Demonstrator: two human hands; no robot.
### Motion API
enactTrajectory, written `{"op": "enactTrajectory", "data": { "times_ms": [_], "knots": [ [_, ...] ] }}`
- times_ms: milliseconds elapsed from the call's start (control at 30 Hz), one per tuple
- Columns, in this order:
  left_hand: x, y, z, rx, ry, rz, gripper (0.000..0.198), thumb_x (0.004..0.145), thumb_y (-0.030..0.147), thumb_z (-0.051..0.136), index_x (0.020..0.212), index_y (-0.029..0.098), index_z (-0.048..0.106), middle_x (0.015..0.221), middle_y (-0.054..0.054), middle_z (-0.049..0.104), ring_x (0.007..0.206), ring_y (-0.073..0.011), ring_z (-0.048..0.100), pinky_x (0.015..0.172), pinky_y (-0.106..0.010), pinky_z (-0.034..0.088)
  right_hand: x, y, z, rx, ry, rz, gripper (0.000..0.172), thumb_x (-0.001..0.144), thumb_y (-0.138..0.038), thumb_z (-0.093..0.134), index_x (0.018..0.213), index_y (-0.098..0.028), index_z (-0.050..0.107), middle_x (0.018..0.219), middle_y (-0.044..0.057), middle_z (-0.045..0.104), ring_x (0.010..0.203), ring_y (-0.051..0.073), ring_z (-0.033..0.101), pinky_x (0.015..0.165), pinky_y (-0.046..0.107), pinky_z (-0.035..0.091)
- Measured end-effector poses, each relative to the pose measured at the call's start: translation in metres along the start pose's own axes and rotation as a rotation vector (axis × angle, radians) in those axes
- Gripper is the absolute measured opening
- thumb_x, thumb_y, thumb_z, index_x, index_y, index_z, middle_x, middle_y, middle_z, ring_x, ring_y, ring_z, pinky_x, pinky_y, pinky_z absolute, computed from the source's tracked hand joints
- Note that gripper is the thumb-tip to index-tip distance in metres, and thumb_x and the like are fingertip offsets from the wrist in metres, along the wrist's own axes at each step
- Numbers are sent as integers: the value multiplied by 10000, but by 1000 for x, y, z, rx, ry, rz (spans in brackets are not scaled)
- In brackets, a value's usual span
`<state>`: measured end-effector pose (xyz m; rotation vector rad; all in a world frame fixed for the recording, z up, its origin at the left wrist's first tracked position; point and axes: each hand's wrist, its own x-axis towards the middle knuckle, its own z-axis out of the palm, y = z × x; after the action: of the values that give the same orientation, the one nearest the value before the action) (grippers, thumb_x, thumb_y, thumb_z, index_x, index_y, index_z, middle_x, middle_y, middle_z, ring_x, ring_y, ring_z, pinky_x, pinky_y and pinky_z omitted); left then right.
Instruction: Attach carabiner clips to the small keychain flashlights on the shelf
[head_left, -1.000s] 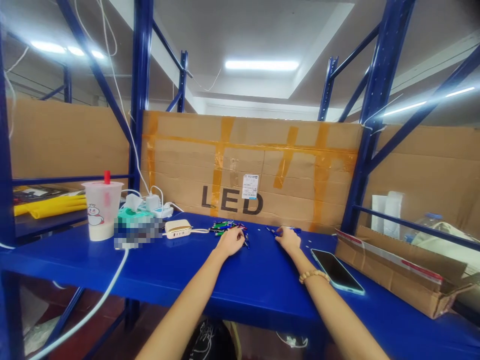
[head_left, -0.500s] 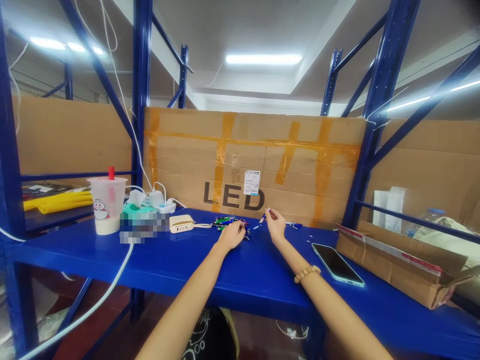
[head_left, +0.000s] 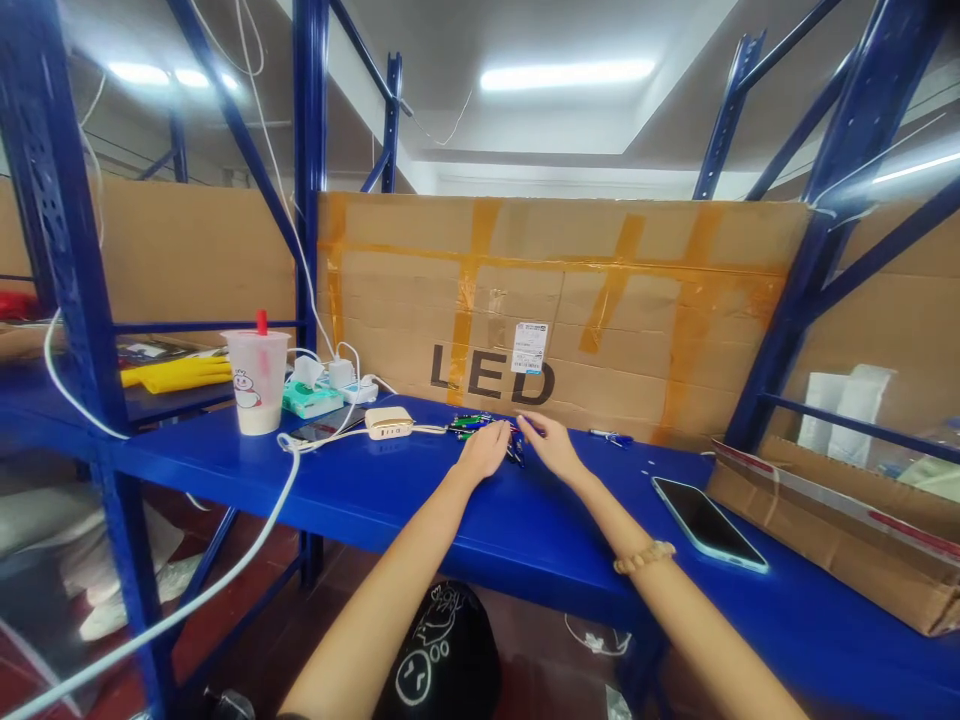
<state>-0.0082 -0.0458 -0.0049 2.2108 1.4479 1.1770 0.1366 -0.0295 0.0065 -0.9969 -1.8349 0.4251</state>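
A heap of small pens [head_left: 466, 424] in blue, green and other colours lies toward the back of the blue table. My left hand [head_left: 485, 452] rests at the right side of this heap with its fingers curled down; what they hold is hidden. Just to its right, my right hand [head_left: 553, 446] reaches in from the other side, fingers stretched toward the left hand and the heap, no pen showing clearly between them. Dark and blue pen parts [head_left: 515, 452] show between the two hands. A few blue pens [head_left: 611, 438] lie apart, farther right.
A phone [head_left: 709, 523] and an open cardboard box [head_left: 825, 545] lie on the right. Leftward are a cream power bank [head_left: 388, 422], a tissue pack [head_left: 311, 398], a drink cup [head_left: 257, 385] and a white cable [head_left: 247, 555]. A cardboard sheet [head_left: 600, 330] stands behind the table.
My right hand has moved left and in toward the heap; the blue-and-white pen it held upright no longer shows. My left hand stays at the heap. The view has shifted.
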Motion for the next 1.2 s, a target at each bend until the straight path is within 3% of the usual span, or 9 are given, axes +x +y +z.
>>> {"op": "enactTrajectory", "data": {
  "times_ms": [67,133,300,533,700,900,1033,1200],
  "knots": [
    [1,-1,0,9,16,6,471,915,367,164,1030,154,568,1131,-111,601,1051,-225,540,911,-338,390,-4,-3,2,-203,-168,-113,335,817,-375,491,1093,-212,589,724,11,656,625,152,591,618,271,440],
    [3,-3,1,37,22,7,493,916,393,165,1022,152,581,1103,-112,615,1036,-224,551,895,-329,403,-7,-5,2,-355,-249,-160,357,822,-333,505,1166,-241,532,750,7,677,707,182,623,653,284,444],
    [5,-5,2,100,28,51,489,921,391,185,958,151,609,982,-103,630,958,-216,577,849,-314,423,-8,-9,-1,-485,-213,-150,397,810,-346,555,1196,-268,496,1008,37,674,964,220,609,751,290,451],
    [4,2,-3,213,139,-62,437,924,366,239,827,175,620,909,-68,602,928,-194,575,794,-272,432,-9,-10,-1,-512,-276,-108,299,901,-373,393,1127,-275,562,845,7,698,851,197,636,708,283,451],
    [4,1,-2,216,182,-96,412,923,338,246,817,169,608,926,-86,622,930,-197,586,801,-270,436,-10,-10,1,-529,-242,-139,295,904,-365,392,1119,-277,574,1138,13,623,1037,208,571,788,291,441],
    [7,-6,3,232,175,-186,431,895,351,265,760,138,615,936,-153,646,928,-248,599,812,-333,432,-11,-14,-2,-575,-240,-113,290,902,-389,395,1058,-274,610,1105,9,638,1018,205,576,779,270,426],
    [10,-8,-1,-19,289,-347,441,876,388,257,642,178,566,863,-123,660,873,-257,609,759,-348,435,-10,-14,-5,-578,-233,-60,310,900,-422,382,1012,-282,634,1010,5,669,923,199,601,697,246,403],
    [18,-8,-2,-673,338,-546,367,861,350,263,596,183,456,618,-29,585,470,-122,530,467,-228,382,-8,-11,-4,-556,-222,-58,311,897,-424,381,943,-280,652,921,-2,678,832,177,597,638,223,355]
  ]
}}
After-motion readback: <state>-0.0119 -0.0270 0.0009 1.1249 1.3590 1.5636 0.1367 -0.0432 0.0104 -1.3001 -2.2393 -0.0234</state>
